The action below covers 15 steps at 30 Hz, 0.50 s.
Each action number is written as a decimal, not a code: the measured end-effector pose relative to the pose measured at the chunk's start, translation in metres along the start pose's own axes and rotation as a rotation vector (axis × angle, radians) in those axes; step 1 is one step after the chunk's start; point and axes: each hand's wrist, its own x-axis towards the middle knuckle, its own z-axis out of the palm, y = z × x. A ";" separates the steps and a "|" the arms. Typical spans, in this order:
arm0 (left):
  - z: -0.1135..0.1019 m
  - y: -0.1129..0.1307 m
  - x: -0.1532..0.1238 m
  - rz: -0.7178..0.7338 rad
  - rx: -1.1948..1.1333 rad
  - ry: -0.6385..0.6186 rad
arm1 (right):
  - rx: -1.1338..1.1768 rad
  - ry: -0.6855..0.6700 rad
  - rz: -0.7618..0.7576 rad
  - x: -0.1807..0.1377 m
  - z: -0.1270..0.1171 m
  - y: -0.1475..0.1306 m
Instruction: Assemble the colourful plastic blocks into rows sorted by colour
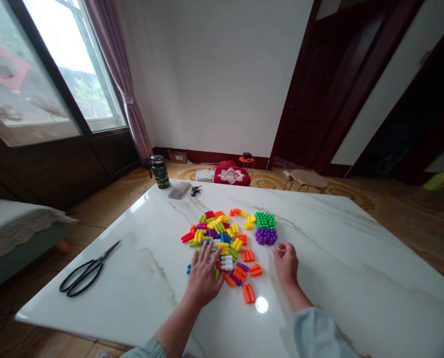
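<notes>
My left hand [205, 276] lies with fingers spread over a loose pile of colourful plastic building pieces [222, 228], its fingertips on the near left part. The pieces are red, orange, yellow, lime, blue, white and purple, shaped like short joined tubes. To the right, my right hand [287, 261] is curled with fingertips drawn together, just below a purple cluster of pieces [266, 236]. Whether anything sits between those fingers is hidden. Against the purple cluster's far side stands a neat green block of pieces [266, 220]. Several orange pieces [248, 293] lie between my hands.
Black-handled scissors [89, 271] lie on the left of the white marble-patterned table [147, 298]. Toward the far left edge are a dark green camouflage flask [160, 172], a blurred patch and a small black clipper-like tool [195, 190]. Beyond the table are low stools [307, 179].
</notes>
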 end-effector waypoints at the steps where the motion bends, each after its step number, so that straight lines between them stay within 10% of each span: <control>1: -0.001 0.001 0.000 -0.006 -0.006 -0.008 | -0.040 -0.054 -0.047 -0.010 -0.004 -0.001; 6: -0.006 0.002 0.000 -0.032 -0.049 -0.040 | -0.286 -0.381 -0.262 -0.048 -0.018 -0.015; 15: -0.007 -0.006 -0.005 0.025 -0.123 -0.007 | -0.634 -0.370 -0.479 -0.051 -0.012 -0.030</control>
